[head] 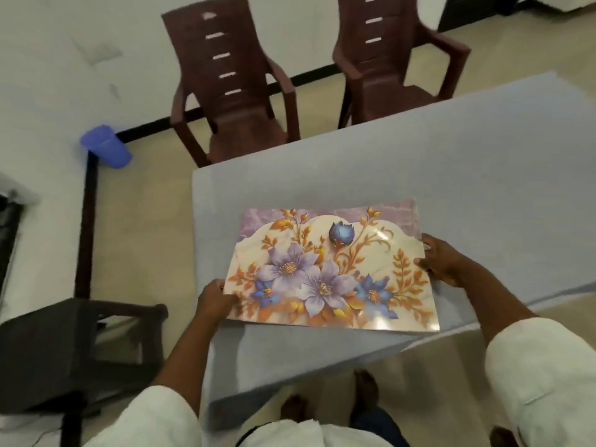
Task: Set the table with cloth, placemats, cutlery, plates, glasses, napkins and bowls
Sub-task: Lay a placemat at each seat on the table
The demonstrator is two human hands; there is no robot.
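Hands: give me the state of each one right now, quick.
Left hand: closed on the floral placemat, pinching its left edge.
Right hand: closed on the same placemat, holding its right edge.

Plain dining room: cloth-covered table (419, 150), brown plastic chairs (232, 91), tiled floor (145, 221), white walls.

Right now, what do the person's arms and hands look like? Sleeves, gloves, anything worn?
Both hands are bare: left hand, right hand. No gloves, rings, watch or bands visible. Each arm wears a loose white sleeve that ends partway up the forearm, leaving wrists and lower forearms uncovered. No markings visible on the fabric.
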